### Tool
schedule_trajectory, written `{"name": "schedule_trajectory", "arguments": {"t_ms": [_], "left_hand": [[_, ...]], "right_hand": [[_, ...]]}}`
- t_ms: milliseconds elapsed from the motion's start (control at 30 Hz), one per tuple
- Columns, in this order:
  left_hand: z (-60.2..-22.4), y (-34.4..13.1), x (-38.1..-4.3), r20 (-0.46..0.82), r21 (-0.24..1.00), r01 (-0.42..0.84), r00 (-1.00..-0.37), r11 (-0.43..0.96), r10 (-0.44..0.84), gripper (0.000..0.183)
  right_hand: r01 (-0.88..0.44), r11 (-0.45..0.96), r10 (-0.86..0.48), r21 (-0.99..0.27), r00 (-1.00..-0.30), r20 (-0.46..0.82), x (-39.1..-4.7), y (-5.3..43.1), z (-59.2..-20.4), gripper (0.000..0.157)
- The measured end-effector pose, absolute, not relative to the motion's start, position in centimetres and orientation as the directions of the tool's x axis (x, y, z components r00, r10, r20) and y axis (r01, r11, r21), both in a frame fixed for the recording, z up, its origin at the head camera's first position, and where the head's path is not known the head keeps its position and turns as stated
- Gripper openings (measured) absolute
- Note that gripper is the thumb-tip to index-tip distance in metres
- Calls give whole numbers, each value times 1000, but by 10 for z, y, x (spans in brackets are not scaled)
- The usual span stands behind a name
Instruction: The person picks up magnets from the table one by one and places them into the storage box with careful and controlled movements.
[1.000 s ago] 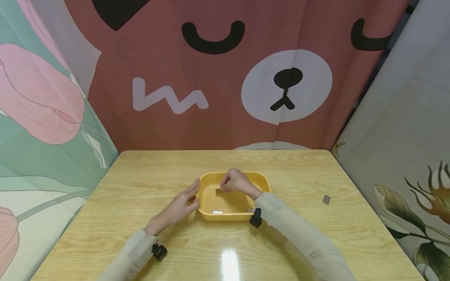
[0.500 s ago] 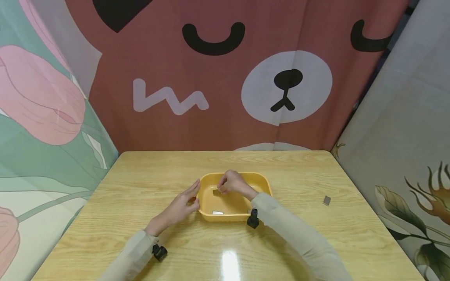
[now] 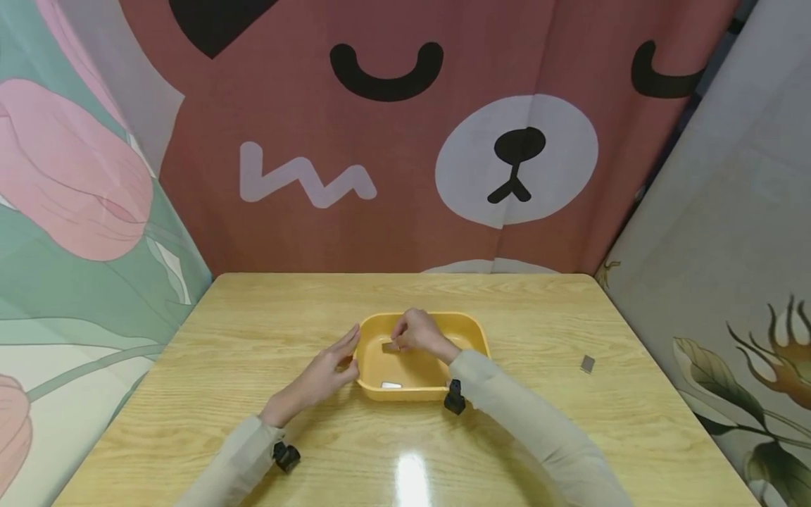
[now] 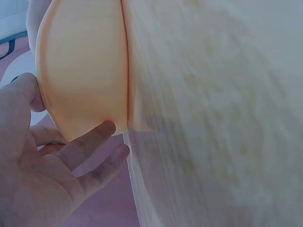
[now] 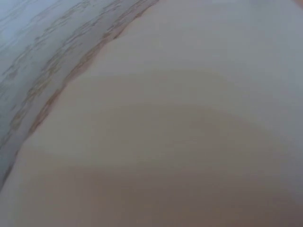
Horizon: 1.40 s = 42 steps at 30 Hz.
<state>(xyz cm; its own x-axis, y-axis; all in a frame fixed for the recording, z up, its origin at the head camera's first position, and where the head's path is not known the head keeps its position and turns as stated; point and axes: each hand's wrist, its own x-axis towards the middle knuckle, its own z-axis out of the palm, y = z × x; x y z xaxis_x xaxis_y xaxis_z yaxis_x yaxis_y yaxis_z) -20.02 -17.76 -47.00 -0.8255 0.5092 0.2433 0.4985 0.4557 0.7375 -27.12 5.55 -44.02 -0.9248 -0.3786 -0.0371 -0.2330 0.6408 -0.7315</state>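
A yellow plastic basin (image 3: 405, 396) stands on the table in the head view. My left hand (image 3: 323, 373) rests against its left end from outside, thumb and fingers spread; the left wrist view has my left hand (image 4: 52, 161) with its fingers stretched along the basin's wall (image 4: 87, 71). Inside the basin, my right hand (image 3: 418, 332) pinches a small flat brown rectangular piece (image 3: 388, 348) close over the floor; its fingertips partly cover it. A small white flat piece (image 3: 391, 385) lies near the basin's front wall. The right wrist view is filled mostly by a blurred pale surface.
On the wooden table (image 3: 253, 310), a small grey rectangular piece (image 3: 588, 364) lies to the right. Black wrist cameras (image 3: 454, 398) hang from both sleeves, the right one over the basin's front rim. Printed curtains (image 3: 304, 239) border the table's back and sides.
My right hand has shifted slightly left inside the basin with the brown piece, and its wrist moved left too. My left hand has stayed at the basin's left end.
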Motion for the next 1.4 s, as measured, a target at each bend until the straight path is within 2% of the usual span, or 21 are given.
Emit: {"name": "schedule_trajectory", "arguments": {"t_ms": [1400], "left_hand": [[-468,-176,-201,213,747,475,-833,465,510,60]], "right_hand": [[-269,704,-342,-658,-939,19,-266,57,-439,5]]}}
